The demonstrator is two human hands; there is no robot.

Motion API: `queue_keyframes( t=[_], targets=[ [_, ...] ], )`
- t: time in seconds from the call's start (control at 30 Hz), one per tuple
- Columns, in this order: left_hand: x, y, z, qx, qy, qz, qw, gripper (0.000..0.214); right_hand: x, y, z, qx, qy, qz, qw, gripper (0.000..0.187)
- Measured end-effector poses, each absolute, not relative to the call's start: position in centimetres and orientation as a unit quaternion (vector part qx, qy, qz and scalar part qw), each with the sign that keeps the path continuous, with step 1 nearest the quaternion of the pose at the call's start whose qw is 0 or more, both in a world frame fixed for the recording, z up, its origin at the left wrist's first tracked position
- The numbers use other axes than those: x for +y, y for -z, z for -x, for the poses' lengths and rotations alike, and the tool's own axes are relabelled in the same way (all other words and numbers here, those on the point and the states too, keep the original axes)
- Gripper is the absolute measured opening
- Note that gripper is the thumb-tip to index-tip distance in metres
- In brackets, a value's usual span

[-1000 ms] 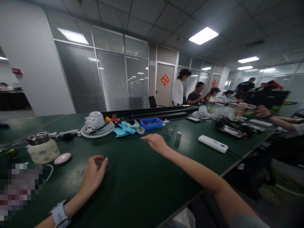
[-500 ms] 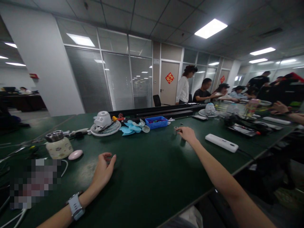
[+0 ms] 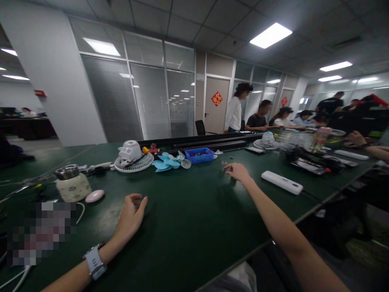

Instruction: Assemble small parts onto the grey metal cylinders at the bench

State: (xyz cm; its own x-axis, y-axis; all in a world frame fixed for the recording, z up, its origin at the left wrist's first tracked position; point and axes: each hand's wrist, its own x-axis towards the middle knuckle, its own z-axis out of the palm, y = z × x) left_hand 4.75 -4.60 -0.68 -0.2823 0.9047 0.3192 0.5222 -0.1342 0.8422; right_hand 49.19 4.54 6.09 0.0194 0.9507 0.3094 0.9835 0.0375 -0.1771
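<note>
A small metallic-looking cylinder [image 3: 224,163] stands on the green bench [image 3: 182,227], toward the far edge, just beside the fingertips of the right hand [image 3: 239,172]. That hand reaches in over the near edge with its fingers bent downward; whether they grip anything cannot be told, as the hand hides what is beneath it. A blue box [image 3: 199,159] with small things in it sits on the far-edge side of the cylinder, and light-blue fan blades [image 3: 165,163] lie beside the box. Next to the blades, a white fan housing [image 3: 130,151] rests on its round grille. Black bars [image 3: 209,142] run along the far edge. A white power strip [image 3: 282,182] lies between the right forearm and the near edge's far right stretch. The left hand [image 3: 132,215], half open with thumb apart from loosely curled fingers, is nearest a pink oval object [image 3: 95,196], which lies beside a cream jar [image 3: 73,188] toward the bench's left end. A watch [image 3: 95,261] circles the left wrist.
</note>
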Motion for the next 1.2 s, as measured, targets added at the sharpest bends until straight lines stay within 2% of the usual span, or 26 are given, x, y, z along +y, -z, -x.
queue_keyframes(
  t=[0.2, 0.37, 0.53, 0.7, 0.87, 1.2],
  targets=[
    [-4.9, 0.1, -5.0, 0.633, -0.491, -0.564, 0.2, 0.064, 4.3, -6.1, -49.2, -0.699, 0.036, 0.692, 0.178, 0.027],
    [-4.9, 0.1, -5.0, 0.635, -0.486, -0.568, 0.195, 0.064, 4.0, -6.3, -49.3, -0.654, 0.079, 0.713, 0.24, 0.03],
    [-5.0, 0.0, -5.0, 0.634, -0.493, -0.563, 0.198, 0.064, 4.0, -6.5, -49.7, -0.635, 0.075, 0.728, 0.248, 0.028],
    [-5.0, 0.1, -5.0, 0.632, -0.491, -0.563, 0.205, 0.065, 4.1, -6.5, -50.4, -0.605, 0.107, 0.727, 0.307, 0.025],
    [-4.8, 0.3, -5.0, 0.632, -0.491, -0.569, 0.191, 0.061, 4.5, -5.9, -50.9, -0.6, 0.098, 0.744, 0.277, 0.024],
    [-4.8, 0.2, -4.9, 0.632, -0.494, -0.564, 0.196, 0.061, 5.0, -5.4, -51.5, -0.589, 0.112, 0.744, 0.295, 0.026]
  ],
)
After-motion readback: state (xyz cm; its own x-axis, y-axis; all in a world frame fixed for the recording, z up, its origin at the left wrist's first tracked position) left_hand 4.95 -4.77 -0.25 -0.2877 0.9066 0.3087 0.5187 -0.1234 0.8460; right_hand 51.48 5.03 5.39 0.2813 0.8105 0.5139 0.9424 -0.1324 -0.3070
